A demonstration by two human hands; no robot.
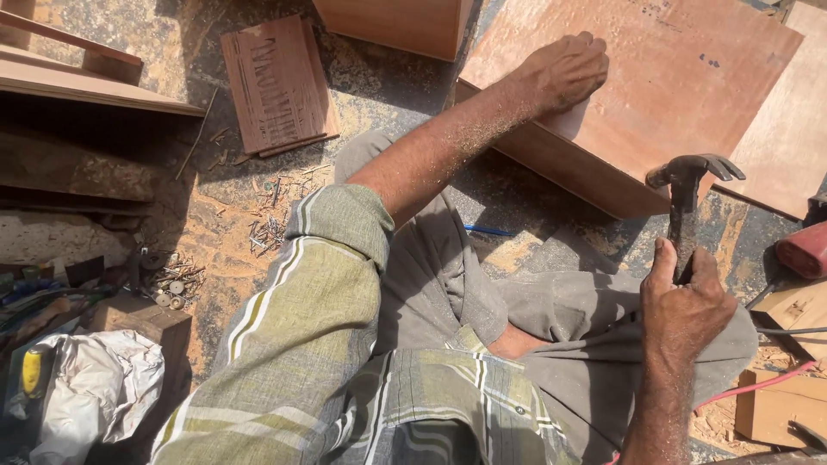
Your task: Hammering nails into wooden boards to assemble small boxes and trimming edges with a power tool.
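A striped green sleeve (301, 344) is seen closest, at the bottom, and grey trousers (534, 336) are seen beside it over bent knees. A white crumpled bag (99, 387) is seen at the bottom left, and a yellow tool handle (31, 370) is laid next to it. On the right side, the right hand (685, 310) is closed tight around the dark handle of a claw hammer (687, 194). The hammer is held upright, with its metal head at the top, just in front of the edge of a flat brown wooden board (680, 95). A red cable (758, 383) is seen low on the right, near small pale wood blocks (780, 405). On the left, a pile of nails (267, 232) is scattered on the sawdust floor (215, 258), and some small round metal pieces (172, 288) are seen near it. Farther up, the left hand (564, 69) is laid flat and open on top of the brown board, with the fingers kept close together, and nothing is gripped by it. The two hands are kept well apart. A small grooved wood panel (276, 82) is laid on the floor at the top left, and a wooden box (396, 24) is seen at the very top.
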